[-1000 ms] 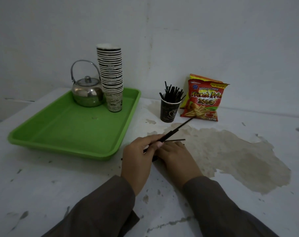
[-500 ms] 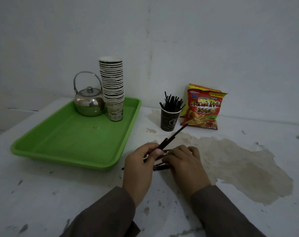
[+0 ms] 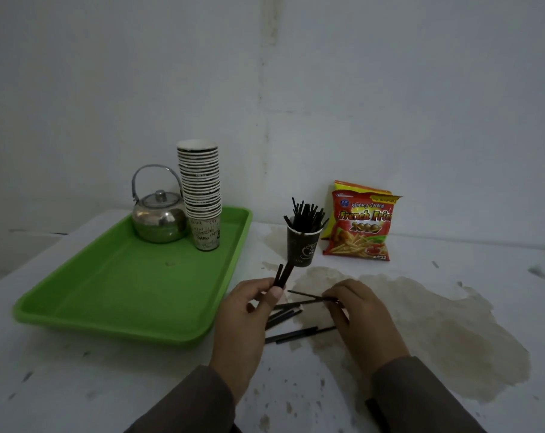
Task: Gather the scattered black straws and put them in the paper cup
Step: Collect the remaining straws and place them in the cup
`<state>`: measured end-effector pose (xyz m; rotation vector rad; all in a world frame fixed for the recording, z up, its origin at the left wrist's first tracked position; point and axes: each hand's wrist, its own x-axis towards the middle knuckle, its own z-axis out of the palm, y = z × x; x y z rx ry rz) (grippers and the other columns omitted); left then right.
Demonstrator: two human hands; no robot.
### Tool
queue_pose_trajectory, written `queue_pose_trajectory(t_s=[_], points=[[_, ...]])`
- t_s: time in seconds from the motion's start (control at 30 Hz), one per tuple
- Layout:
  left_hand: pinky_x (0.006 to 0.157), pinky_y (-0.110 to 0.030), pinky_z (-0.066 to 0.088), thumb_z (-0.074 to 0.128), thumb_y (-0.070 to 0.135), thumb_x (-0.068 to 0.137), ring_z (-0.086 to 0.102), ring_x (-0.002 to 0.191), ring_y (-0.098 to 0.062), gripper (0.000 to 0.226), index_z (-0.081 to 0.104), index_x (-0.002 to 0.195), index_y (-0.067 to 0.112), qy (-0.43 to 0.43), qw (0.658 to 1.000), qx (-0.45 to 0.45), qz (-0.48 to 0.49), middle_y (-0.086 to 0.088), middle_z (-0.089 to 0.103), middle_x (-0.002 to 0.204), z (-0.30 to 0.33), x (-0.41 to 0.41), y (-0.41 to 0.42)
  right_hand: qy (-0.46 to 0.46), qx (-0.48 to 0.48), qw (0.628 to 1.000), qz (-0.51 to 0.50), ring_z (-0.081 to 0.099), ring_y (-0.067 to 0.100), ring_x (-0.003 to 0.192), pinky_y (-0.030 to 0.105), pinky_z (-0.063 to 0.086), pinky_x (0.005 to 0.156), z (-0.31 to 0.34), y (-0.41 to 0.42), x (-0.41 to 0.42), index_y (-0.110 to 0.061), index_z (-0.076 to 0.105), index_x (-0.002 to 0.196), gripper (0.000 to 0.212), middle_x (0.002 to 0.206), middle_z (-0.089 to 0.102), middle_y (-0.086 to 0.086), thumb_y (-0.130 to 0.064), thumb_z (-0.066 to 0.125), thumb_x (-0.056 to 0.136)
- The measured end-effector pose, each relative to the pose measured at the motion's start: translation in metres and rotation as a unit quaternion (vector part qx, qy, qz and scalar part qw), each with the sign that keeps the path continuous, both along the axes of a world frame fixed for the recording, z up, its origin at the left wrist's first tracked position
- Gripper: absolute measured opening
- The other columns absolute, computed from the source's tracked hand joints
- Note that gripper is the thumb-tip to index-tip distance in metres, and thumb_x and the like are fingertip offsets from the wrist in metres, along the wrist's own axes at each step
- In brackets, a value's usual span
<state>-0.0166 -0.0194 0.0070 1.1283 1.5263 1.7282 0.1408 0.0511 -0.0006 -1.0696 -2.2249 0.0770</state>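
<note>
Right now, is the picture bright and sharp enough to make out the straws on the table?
Head view: dim and flat, no glare; the loose straws read as dark lines on the pale table. Those in the left hand look slightly soft; edges bow from the wide lens.

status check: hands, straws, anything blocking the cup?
Left hand grips small straw bundle; right hand pinches one straw. Loose straws on table between hands. Paper cup upright, part-filled, path clear.
</note>
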Motion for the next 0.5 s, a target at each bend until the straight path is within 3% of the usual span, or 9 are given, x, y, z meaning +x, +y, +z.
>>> queue_pose_trajectory(t_s=[0.1,0.17,0.27,0.37,0.5], points=[[0.064,-0.006,0.046,0.061,0.011,0.084,0.062,0.078,0.003,0.017,0.068,0.082,0.026,-0.017,1.0,0.021,-0.007,0.006,0.07,0.087,0.008,-0.002,0.001,0.007,-0.064,0.998,-0.015,0.052,0.01,0.082,0.013,0.037,0.077,0.007,0.0,0.005,-0.013,0.067,0.099,0.016,0.097,0.062,0.001,-0.008,0.059,0.086],[0.061,-0.002,0.045,0.06,0.007,0.085,0.061,0.07,0.008,0.018,0.067,0.08,0.022,-0.011,0.999,0.03,-0.013,0.008,0.07,0.077,0.011,-0.001,0.001,0.03,-0.075,0.996,-0.025,0.05,0.005,0.077,0.007,0.036,0.073,0.012,-0.001,0.005,-0.014,0.067,0.1,0.016,0.093,0.06,-0.002,-0.01,0.059,0.087],[0.063,-0.005,0.046,0.06,0.011,0.085,0.061,0.072,0.004,0.022,0.066,0.074,0.03,0.033,0.999,0.032,-0.011,0.012,0.071,0.076,0.01,0.0,0.003,0.098,-0.083,0.991,-0.045,0.049,-0.005,0.069,0.003,0.036,0.062,0.023,-0.005,0.003,-0.015,0.069,0.095,0.012,0.081,0.057,-0.01,-0.012,0.063,0.084],[0.067,-0.011,0.049,0.061,0.019,0.085,0.062,0.077,-0.001,0.015,0.065,0.076,0.03,0.081,0.996,0.028,-0.016,0.011,0.07,0.078,0.009,0.0,0.009,0.178,-0.124,0.976,-0.031,0.057,-0.001,0.068,0.003,0.043,0.063,0.034,-0.011,-0.001,-0.027,0.065,0.082,0.012,0.074,0.061,-0.016,-0.015,0.066,0.082],[0.069,-0.018,0.051,0.063,0.02,0.084,0.063,0.075,-0.004,0.01,0.066,0.077,0.027,0.112,0.992,0.02,-0.048,0.006,0.07,0.075,0.017,0.002,0.023,0.253,-0.161,0.954,-0.004,0.06,0.002,0.065,0.01,0.046,0.059,0.053,-0.009,-0.008,-0.023,0.064,0.076,0.009,0.068,0.066,-0.003,-0.016,0.066,0.081]])
